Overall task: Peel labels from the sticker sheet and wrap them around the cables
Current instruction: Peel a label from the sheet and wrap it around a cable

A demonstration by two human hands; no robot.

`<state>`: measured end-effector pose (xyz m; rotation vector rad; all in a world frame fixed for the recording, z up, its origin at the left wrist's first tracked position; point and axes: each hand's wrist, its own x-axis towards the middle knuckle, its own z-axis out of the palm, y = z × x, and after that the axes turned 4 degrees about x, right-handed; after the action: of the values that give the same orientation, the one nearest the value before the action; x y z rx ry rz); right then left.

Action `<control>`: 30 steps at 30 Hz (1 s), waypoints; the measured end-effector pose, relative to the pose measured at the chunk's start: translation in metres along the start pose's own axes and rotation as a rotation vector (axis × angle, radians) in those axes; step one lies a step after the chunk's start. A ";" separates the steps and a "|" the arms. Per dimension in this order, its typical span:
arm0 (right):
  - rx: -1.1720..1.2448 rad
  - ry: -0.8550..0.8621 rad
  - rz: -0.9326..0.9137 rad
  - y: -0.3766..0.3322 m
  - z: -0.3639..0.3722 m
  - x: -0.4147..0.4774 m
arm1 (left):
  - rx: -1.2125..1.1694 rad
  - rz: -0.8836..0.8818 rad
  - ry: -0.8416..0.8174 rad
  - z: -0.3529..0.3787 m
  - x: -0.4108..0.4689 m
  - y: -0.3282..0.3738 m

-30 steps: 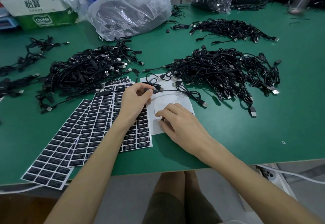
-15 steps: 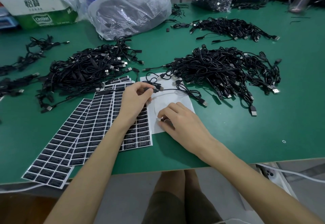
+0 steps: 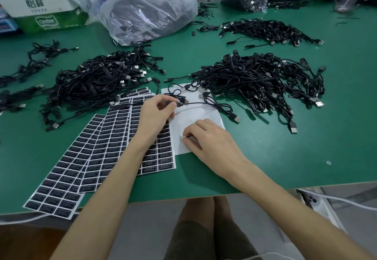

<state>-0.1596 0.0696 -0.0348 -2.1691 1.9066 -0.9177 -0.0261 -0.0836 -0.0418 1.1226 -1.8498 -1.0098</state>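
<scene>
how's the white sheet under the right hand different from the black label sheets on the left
The white sheet looks almost stripped, mostly bare backing; the label sheets are still full of black labels. The white sheet lies alone; the label sheets are fanned, overlapping. The right hand picks at the white sheet; the left hand rests over the label sheets. Both lie flat.

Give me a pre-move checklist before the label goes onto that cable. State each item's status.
1. Cable held: the left hand pinches one black cable near its end. Ok.
2. Cable separate from the piles: its loose part lies on the white backing sheet, apart from the right cable pile. Ok.
3. Label peeled: the right hand has its fingertips down on the backing sheet; any label there is hidden. Cannot tell.
4. Label supply: full sticker sheets lie fanned under the left forearm. Ok.
5. Wrap spot on the cable exposed: bare cable shows just right of the left hand's pinch. Ok.
</scene>
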 end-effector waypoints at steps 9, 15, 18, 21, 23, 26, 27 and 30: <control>0.027 -0.025 -0.036 -0.001 -0.001 -0.001 | -0.009 -0.002 0.001 0.000 0.001 -0.001; 0.037 -0.022 -0.058 -0.002 -0.001 0.000 | -0.006 -0.003 0.001 0.000 0.002 -0.001; 0.033 -0.026 -0.076 -0.003 -0.001 0.000 | -0.007 0.001 0.003 0.000 0.001 -0.001; 0.032 -0.035 -0.081 -0.003 -0.001 0.000 | -0.004 0.005 0.004 0.000 0.002 -0.002; 0.036 -0.040 -0.080 -0.002 -0.001 0.000 | -0.003 0.009 0.003 0.001 0.002 -0.002; 0.032 -0.060 -0.096 -0.002 -0.001 0.000 | -0.001 0.010 0.004 0.001 0.002 -0.003; 0.034 -0.065 -0.097 -0.002 -0.001 0.000 | 0.000 0.009 0.003 0.001 0.002 -0.003; 0.062 -0.077 -0.081 -0.001 0.000 0.001 | 0.004 0.009 0.000 0.001 0.002 -0.003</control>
<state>-0.1592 0.0690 -0.0342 -2.2260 1.7439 -0.8801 -0.0270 -0.0865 -0.0449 1.1156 -1.8561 -1.0008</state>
